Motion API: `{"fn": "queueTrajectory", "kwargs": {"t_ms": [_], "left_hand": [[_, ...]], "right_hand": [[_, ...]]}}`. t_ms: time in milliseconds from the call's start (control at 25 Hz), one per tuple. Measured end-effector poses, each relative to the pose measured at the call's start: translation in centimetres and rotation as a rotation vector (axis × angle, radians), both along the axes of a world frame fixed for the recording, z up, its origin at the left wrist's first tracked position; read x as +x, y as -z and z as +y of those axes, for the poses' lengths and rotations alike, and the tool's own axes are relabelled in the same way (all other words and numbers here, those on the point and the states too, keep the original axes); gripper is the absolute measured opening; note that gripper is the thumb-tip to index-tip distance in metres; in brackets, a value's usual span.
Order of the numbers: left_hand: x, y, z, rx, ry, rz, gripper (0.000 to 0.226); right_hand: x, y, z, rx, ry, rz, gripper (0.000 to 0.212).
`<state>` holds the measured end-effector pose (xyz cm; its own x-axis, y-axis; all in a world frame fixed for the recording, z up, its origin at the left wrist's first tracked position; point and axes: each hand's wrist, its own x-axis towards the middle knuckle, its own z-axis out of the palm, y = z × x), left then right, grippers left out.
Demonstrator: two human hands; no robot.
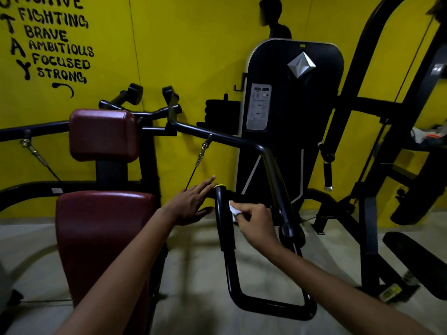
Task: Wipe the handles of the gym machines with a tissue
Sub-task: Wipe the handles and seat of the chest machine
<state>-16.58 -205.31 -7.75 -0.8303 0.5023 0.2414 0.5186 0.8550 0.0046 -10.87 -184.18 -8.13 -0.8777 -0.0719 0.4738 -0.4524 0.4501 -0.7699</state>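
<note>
White tissue [232, 209] pinched in right hand [254, 223], against black handle [221, 209], left hand [191, 204] spread beside it

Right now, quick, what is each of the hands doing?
Left hand: open, fingers straight, holding nothing, beside the black handle.
Right hand: pinching a white tissue against that handle.
</note>
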Motion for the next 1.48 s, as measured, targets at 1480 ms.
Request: {"fn": "queueTrajectory", "kwargs": {"t_ms": [1480], "left_hand": [[-1.9, -2.2, -1.7, -0.125, 0.138, 0.102, 0.079]], "right_hand": [[-2.6, -4.3, -2.6, 1.259, -0.244, 0.906, 0.012]]}}
